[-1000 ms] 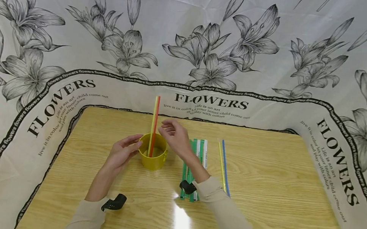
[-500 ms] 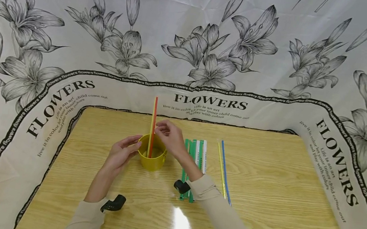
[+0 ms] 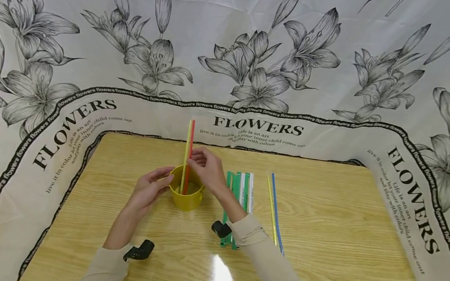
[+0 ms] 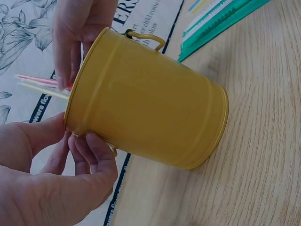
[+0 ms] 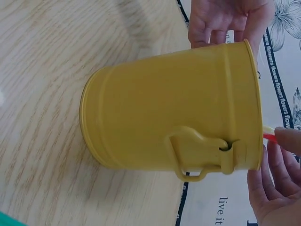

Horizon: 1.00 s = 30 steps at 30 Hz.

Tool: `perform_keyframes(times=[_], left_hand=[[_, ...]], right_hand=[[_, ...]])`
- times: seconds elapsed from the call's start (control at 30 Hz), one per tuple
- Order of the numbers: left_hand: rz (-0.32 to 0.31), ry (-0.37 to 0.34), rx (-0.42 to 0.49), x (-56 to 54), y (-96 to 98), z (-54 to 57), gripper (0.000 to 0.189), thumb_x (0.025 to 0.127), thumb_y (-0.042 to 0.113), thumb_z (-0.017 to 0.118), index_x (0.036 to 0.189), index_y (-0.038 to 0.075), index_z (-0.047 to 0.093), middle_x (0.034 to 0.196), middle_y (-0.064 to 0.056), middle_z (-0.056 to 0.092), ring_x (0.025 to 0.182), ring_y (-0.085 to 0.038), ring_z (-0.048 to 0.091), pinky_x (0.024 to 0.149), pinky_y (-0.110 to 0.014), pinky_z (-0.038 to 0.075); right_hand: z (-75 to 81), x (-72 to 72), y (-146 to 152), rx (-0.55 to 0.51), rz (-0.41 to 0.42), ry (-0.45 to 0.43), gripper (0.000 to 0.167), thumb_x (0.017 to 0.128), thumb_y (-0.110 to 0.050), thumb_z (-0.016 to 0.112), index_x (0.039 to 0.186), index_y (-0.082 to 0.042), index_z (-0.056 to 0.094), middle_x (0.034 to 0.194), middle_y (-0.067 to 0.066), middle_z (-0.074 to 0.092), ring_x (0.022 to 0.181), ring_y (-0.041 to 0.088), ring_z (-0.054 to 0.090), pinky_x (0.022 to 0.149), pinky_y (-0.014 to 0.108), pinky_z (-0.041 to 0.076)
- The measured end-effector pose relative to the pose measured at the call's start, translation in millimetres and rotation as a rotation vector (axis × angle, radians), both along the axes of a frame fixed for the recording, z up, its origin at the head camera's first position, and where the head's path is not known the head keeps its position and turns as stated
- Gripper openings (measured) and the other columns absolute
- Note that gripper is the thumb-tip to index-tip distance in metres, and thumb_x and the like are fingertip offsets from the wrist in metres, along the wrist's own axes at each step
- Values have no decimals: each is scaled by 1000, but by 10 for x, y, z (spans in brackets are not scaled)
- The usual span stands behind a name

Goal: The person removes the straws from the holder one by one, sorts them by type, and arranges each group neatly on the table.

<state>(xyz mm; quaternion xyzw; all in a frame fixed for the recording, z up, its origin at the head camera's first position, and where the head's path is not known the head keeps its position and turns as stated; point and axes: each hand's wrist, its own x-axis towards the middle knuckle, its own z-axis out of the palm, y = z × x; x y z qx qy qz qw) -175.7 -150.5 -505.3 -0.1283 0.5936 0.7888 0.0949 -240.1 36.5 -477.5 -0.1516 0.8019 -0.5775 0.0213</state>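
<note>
A yellow metal bucket with small side handles stands upright on the table. My left hand holds its left side, thumb at the rim and curled fingers near a handle, as the left wrist view shows. Two long drinking straws rise out of the bucket, a yellow straw and a red straw side by side. Over the rim's right side, my right hand pinches the red straw. Its thumb lies against that straw in the right wrist view.
Right of the bucket lie several slim green-and-white packets, partly under my right forearm. Farther right, a blue straw and another yellow straw lie on the wooden table. A flower-print cloth edges the table at the back and sides.
My right hand has moved left and slightly down to the red straw and taken hold of it. The straws shifted, briefly overlapped, then came side by side. My left hand stayed on the bucket.
</note>
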Motion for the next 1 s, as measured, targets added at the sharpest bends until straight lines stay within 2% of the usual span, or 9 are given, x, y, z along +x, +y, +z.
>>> perform_keyframes(times=[0.3,0.43,0.53,0.67,0.83,1.0], left_hand=[[-3,-12,-3,0,7,20,44,103,4,62,146,-4,53,136,-11,55,106,-12,64,88,-23,54],[-2,-21,2,4,8,15,44,103,4,62,146,-3,53,134,-9,56,107,-13,63,88,-23,54],[-4,-23,3,7,2,5,44,103,4,62,146,-2,53,133,-8,56,108,-13,63,88,-23,54],[-9,-21,-4,7,-8,-4,44,103,5,62,146,-2,53,134,-8,56,109,-14,63,91,-24,54],[-11,-22,-6,9,-1,0,44,103,6,62,146,-2,53,133,-7,57,109,-14,63,91,-25,54],[-9,-20,0,14,12,15,44,104,6,62,146,-2,53,134,-8,56,104,-10,64,87,-21,55]], right_hand=[[75,15,183,-8,-79,95,20,96,-6,73,113,4,68,103,17,71,96,30,70,85,32,59],[150,15,299,-48,-96,92,22,97,-8,73,115,3,68,105,17,70,97,31,70,86,32,59],[213,7,386,-131,-88,52,24,98,-6,71,118,5,66,107,19,68,96,33,70,81,33,61],[296,-17,503,-269,-86,-15,28,99,-2,68,123,10,62,107,20,65,91,27,70,78,35,62],[388,-48,655,-413,-107,-87,28,99,1,66,124,12,59,104,14,64,88,16,69,86,44,60],[449,-71,811,-507,-125,-97,28,100,0,65,124,11,57,105,10,63,90,17,70,90,46,58]])
